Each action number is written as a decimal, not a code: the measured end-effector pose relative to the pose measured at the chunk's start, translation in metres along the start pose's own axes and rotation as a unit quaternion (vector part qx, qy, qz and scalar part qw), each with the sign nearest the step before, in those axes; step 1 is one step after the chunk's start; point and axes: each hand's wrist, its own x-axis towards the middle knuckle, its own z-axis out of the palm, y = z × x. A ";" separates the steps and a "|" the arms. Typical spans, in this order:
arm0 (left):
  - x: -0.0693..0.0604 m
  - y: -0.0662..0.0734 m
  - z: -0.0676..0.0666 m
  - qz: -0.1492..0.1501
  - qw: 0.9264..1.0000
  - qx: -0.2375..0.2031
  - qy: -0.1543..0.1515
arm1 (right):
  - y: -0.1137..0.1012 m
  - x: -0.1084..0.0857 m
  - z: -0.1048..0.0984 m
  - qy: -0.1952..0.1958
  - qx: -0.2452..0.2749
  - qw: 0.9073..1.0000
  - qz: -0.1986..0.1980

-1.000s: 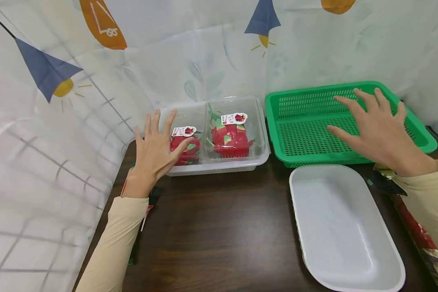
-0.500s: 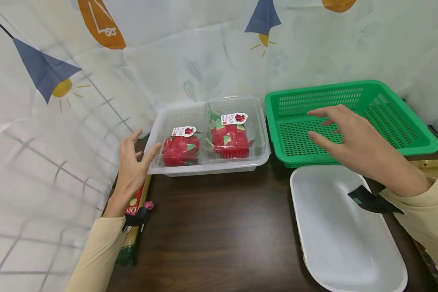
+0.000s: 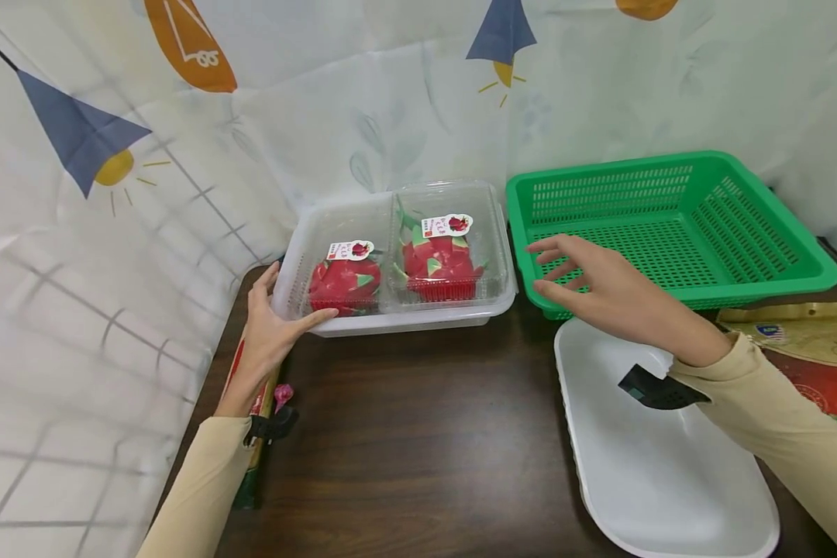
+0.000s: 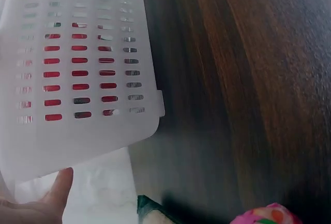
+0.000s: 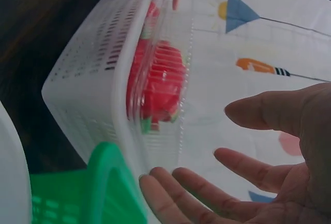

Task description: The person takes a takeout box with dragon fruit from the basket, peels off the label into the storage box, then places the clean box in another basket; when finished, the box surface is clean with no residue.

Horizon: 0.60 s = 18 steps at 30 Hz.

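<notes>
A white plastic basket (image 3: 418, 320) with slotted sides stands at the back of the table. It holds two clear clamshell packs, each with a red dragon fruit: left dragon fruit (image 3: 344, 285), right dragon fruit (image 3: 438, 263). My left hand (image 3: 268, 333) is spread round the basket's left front corner, thumb along the front and fingers on the left side. The thumb (image 4: 61, 187) meets the basket rim in the left wrist view. My right hand (image 3: 610, 298) hovers above the green basket's near left corner, fingers apart and holding nothing, right of the white basket (image 5: 77, 97).
A green slotted basket (image 3: 669, 298) stands close beside the white one on its right. In front of it lies a white oblong tray (image 3: 669, 480). Printed bags lie at the right edge, bag (image 3: 819, 349), and at the left, bag (image 3: 246, 484), by a pink wrapped item (image 3: 283, 395).
My left hand drew back left of the white basket, then came in to its left front corner. My right hand moved left and lower across the green basket toward the white one.
</notes>
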 end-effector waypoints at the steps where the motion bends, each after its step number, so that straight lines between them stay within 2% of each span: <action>1: 0.000 -0.001 -0.001 -0.002 1.000 -0.005 -0.006 | 0.001 0.002 0.002 -0.005 0.010 1.000 0.002; 5: 0.000 -0.003 -0.006 -0.023 0.999 -0.017 -0.036 | 0.003 0.011 0.005 -0.024 0.048 0.998 0.015; 11: -0.001 -0.005 -0.007 -0.078 0.994 -0.038 -0.066 | 0.006 0.021 0.011 -0.047 0.125 0.990 0.048; 18: -0.001 -0.007 -0.007 -0.084 0.993 -0.056 -0.066 | 0.005 0.026 0.016 -0.059 0.156 0.984 0.062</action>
